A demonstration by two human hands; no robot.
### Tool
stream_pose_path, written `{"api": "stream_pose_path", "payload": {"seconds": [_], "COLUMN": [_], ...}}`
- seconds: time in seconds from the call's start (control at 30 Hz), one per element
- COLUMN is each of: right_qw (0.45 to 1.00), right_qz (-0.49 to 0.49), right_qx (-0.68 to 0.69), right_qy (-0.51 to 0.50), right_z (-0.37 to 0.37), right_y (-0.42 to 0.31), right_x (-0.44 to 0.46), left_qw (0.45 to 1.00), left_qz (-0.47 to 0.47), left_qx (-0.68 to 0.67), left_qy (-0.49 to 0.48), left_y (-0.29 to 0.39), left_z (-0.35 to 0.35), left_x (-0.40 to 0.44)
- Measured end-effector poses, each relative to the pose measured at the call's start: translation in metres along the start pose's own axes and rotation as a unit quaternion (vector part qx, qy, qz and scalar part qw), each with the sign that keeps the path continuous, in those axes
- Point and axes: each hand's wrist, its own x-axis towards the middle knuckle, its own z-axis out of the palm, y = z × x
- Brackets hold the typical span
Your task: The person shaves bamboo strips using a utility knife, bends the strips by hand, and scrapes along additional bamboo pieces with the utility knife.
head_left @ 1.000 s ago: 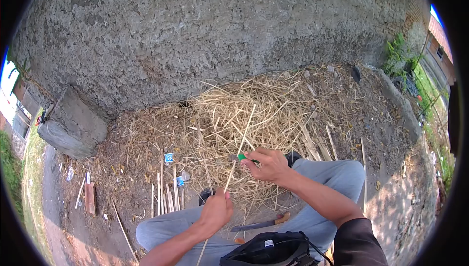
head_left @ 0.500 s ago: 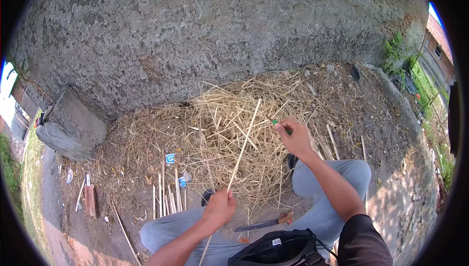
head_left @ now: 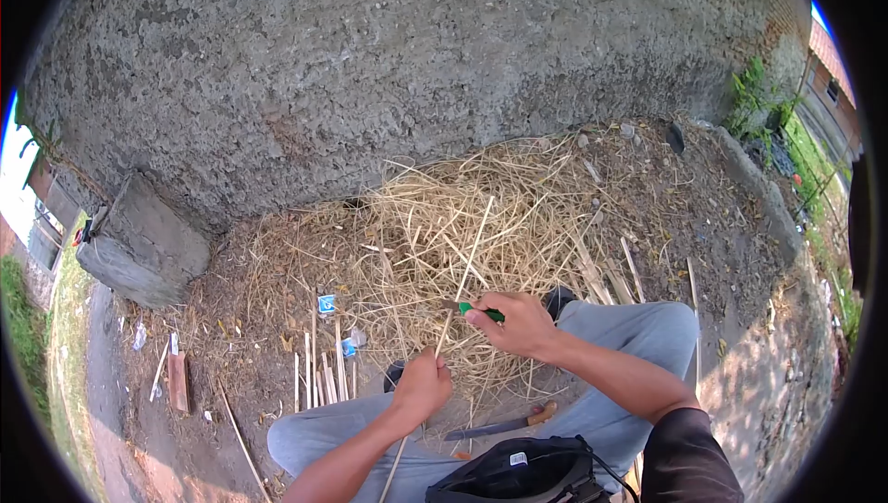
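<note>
1. Surroundings. A rough wall closes the far side. A squared block stands against it at left, and a green plant grows at far right.
2. Ground, left. Two blue packets lie near several narrow slats; farther left is a flat reddish board.
3. Ground, near. A large knife with a dark blade and wooden handle lies between the person's legs, in grey trousers, just far of an open black bag. Legs and bag hide part of the near ground.
4. Materials. The shavings form a loose heap of thin, curled, straw-coloured ribbons. The wall is grey, pitted and crumbling; the block is smoother, with worn edges. The strip is pale, slender and nearly straight.
5. Grip, left hand. Fingers are closed around the strip, which extends beyond them to a far tip above the heap and, on the near side, slants down past the left leg.
6. Grip, right hand. Fingers are wrapped about the green-handled knife; its short blade crosses the strip just far of the left hand. Actual contact is too small to confirm.
</note>
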Motion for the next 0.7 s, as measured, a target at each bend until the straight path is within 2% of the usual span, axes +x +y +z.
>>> {"api": "stream_pose_path", "payload": {"seconds": [0.2, 0.3, 0.37, 0.43, 0.5, 0.53, 0.6, 0.63, 0.7], "right_qw": [1.0, 0.991, 0.987, 0.962, 0.939, 0.938, 0.934, 0.936, 0.957], "right_qz": [0.007, -0.057, 0.022, 0.215, 0.209, 0.213, 0.23, 0.232, 0.209], "right_qx": [-0.018, -0.115, -0.126, -0.151, -0.226, -0.226, -0.082, -0.001, 0.022], "right_qy": [-0.007, 0.043, 0.093, 0.073, 0.15, 0.156, 0.26, 0.263, 0.201], "right_z": [0.002, 0.005, -0.013, -0.062, -0.086, -0.086, -0.084, -0.076, -0.064], "right_y": [0.001, 0.008, 0.028, 0.067, 0.116, 0.122, 0.131, 0.127, 0.109], "right_x": [0.002, -0.002, 0.019, 0.041, 0.04, 0.036, 0.035, 0.037, 0.033], "left_qw": [1.0, 0.998, 0.997, 0.996, 0.995, 0.997, 0.998, 0.999, 0.999], "left_qz": [0.02, 0.055, 0.053, 0.049, 0.047, 0.052, 0.057, 0.028, -0.015], "left_qx": [-0.012, -0.009, 0.059, 0.058, 0.062, 0.025, -0.02, -0.03, -0.032], "left_qy": [0.003, 0.025, -0.01, -0.035, -0.064, -0.043, -0.017, -0.022, -0.025], "left_y": [0.005, 0.006, 0.01, 0.002, 0.0, 0.005, 0.011, 0.009, 0.003], "left_z": [-0.003, 0.005, 0.006, 0.017, 0.008, -0.002, -0.019, -0.027, -0.027], "left_x": [-0.003, -0.016, -0.03, -0.054, -0.062, -0.059, -0.045, -0.038, -0.027]}}
